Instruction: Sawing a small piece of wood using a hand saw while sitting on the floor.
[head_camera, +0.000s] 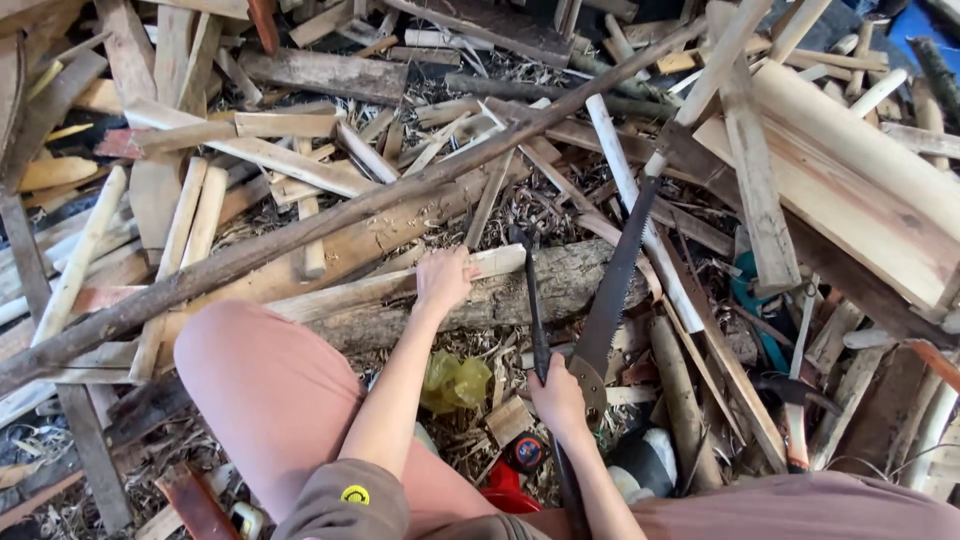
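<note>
The ground (500, 215) is covered almost wholly by a loose heap of scrap wood, and only dark patches of it are seen between the pieces, strewn with shavings and dry husks. Pale split boards (850, 190) are piled at the upper right, and grey weathered planks (320, 72) are crossed over one another along the top edge. A long rough pole (330, 222) is laid slantwise across the heap from the lower left to the upper right. Thin light sticks (80, 255) are scattered at the left edge. A scrap of blue sheet (925, 20) is seen in the top right corner. Everything is lit by even, soft daylight, and no hard shadows are cast.
</note>
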